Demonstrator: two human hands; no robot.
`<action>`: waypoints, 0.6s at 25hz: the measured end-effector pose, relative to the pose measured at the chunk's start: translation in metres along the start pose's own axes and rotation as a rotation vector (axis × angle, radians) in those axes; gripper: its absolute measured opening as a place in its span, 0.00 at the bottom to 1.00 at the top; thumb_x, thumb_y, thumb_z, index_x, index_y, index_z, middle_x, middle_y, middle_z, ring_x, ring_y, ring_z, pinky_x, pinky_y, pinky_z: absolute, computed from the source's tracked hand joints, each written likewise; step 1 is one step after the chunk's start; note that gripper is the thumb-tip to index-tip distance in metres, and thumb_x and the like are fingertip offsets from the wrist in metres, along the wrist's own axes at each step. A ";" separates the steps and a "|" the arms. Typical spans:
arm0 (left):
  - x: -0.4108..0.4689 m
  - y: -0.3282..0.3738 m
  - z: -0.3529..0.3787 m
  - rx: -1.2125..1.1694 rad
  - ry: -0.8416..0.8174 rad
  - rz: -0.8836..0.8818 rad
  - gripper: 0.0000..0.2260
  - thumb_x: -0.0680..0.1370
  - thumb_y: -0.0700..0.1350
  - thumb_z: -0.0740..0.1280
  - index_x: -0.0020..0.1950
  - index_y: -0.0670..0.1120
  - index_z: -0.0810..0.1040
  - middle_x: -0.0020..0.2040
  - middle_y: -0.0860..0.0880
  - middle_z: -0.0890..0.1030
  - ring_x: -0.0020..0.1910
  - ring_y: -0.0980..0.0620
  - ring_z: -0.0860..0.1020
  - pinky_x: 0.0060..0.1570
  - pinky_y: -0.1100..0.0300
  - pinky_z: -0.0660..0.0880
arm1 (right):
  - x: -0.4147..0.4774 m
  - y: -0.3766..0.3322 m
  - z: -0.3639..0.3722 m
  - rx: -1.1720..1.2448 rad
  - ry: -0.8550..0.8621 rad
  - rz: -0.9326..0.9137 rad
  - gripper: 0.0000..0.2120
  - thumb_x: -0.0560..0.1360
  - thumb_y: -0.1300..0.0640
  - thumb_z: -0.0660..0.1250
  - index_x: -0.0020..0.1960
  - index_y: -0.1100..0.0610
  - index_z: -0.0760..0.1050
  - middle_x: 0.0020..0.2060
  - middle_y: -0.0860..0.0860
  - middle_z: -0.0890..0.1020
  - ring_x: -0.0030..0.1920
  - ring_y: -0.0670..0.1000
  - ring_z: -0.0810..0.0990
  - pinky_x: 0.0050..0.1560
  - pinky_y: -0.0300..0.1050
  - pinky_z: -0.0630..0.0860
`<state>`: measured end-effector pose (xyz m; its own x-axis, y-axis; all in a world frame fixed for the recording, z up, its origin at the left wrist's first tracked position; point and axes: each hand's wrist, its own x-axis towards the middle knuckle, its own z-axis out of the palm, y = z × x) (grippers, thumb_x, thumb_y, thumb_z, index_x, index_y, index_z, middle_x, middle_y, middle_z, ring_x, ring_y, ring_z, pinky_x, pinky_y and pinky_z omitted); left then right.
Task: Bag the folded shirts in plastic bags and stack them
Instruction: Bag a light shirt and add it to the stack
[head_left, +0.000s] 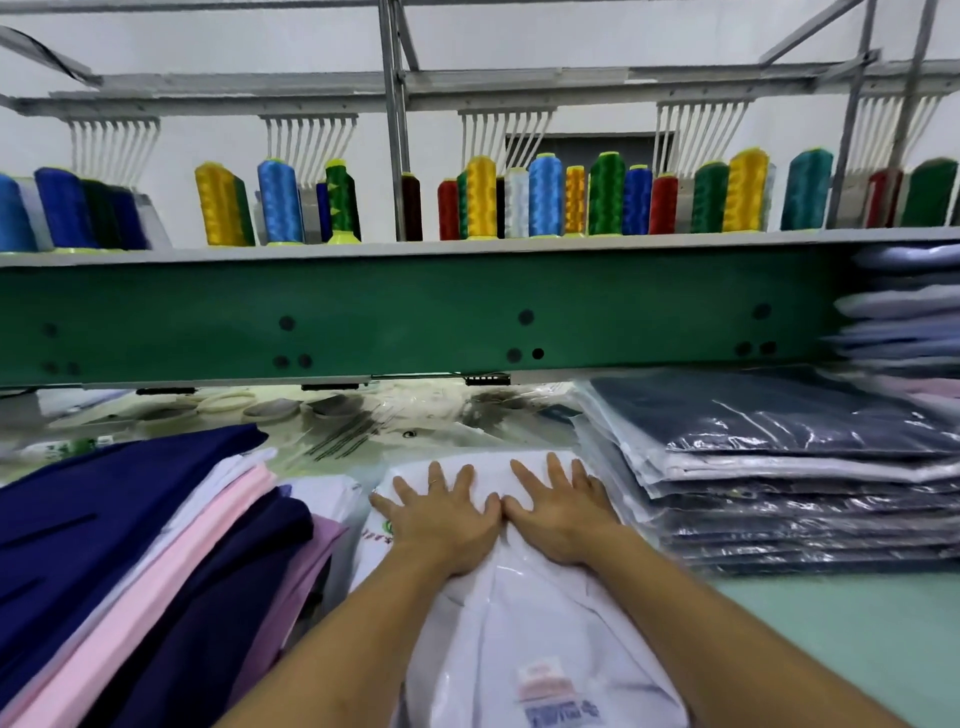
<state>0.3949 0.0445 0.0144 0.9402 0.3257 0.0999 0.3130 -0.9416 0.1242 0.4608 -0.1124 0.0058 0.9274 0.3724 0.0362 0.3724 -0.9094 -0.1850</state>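
A white folded shirt in a clear plastic bag lies in front of me on the table. My left hand and my right hand press flat on its far half, fingers spread, thumbs almost touching. To the right stands a stack of bagged shirts, a dark navy one on top. At the left leans a pile of unbagged folded shirts in navy, white, pink and purple.
A green machine beam runs across just behind the work area, with thread cones on the shelf above. Loose plastic bags lie at the back. More bagged shirts are piled at far right. Pale green tabletop shows at the right.
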 end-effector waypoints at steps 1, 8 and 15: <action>0.000 0.000 -0.001 0.009 -0.004 -0.021 0.34 0.76 0.72 0.42 0.80 0.60 0.47 0.82 0.48 0.48 0.78 0.29 0.47 0.68 0.26 0.42 | 0.000 0.000 0.000 0.008 -0.004 0.015 0.37 0.74 0.27 0.42 0.81 0.37 0.41 0.82 0.53 0.42 0.81 0.61 0.39 0.78 0.59 0.40; -0.026 -0.005 -0.008 0.079 -0.070 -0.187 0.42 0.75 0.75 0.39 0.82 0.51 0.42 0.81 0.39 0.44 0.78 0.31 0.44 0.74 0.35 0.44 | -0.024 -0.008 -0.025 -0.158 0.004 0.197 0.28 0.84 0.51 0.48 0.80 0.63 0.54 0.78 0.63 0.60 0.76 0.63 0.61 0.73 0.59 0.65; -0.080 -0.003 -0.040 0.058 -0.053 -0.114 0.33 0.83 0.62 0.49 0.82 0.45 0.46 0.81 0.38 0.48 0.77 0.30 0.50 0.75 0.37 0.51 | -0.080 -0.028 -0.056 -0.265 0.137 0.069 0.23 0.80 0.62 0.57 0.74 0.64 0.63 0.70 0.58 0.72 0.69 0.58 0.73 0.64 0.52 0.75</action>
<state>0.3134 0.0248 0.0458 0.9035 0.4270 0.0364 0.4236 -0.9028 0.0743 0.3783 -0.1272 0.0628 0.9403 0.2961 0.1679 0.2881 -0.9550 0.0706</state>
